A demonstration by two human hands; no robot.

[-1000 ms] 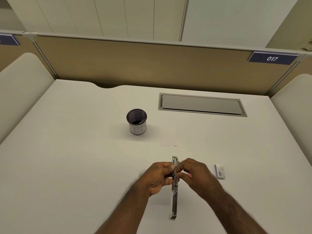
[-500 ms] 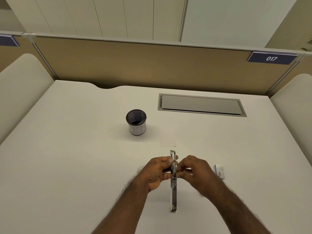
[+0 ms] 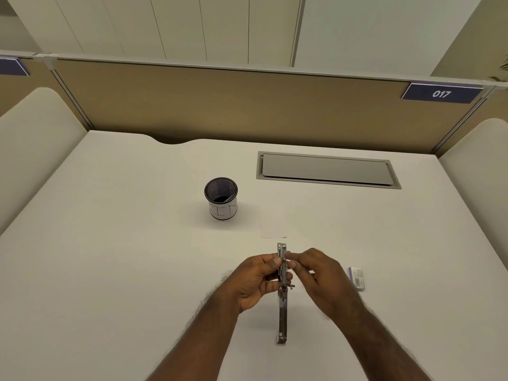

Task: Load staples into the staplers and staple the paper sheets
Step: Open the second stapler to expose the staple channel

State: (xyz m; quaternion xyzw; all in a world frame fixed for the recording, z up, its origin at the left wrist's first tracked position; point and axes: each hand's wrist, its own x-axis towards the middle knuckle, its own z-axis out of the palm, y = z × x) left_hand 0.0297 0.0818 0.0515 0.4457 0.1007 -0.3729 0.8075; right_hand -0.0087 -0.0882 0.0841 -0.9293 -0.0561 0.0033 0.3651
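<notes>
Head view: I see the stapler (image 3: 282, 292) swung fully open into one long metal strip, held above the desk (image 3: 123, 270) and pointing away from me. The left hand (image 3: 257, 283) is closed around its middle from the left, thumb pressed on the upper channel. The right hand (image 3: 321, 276) meets it from the right, fingertips pinched at the channel; I cannot tell whether a strip of staples sits between them, since that spot is too small and blurred. The staple box (image 3: 357, 278) lies on the desk just right of the right hand. A paper sheet (image 3: 272, 224) lies flat beyond the stapler, and a mesh cup (image 3: 221, 198) stands further left of it.

Step in hand, as I judge it: seating staples in the open channel.

Risks from here:
- A strip entering tilted would jam or break apart
- A loosened left grip would let the hinged halves swing and spill the staples
- Fingertips left in the channel could be pinched on closing
</notes>
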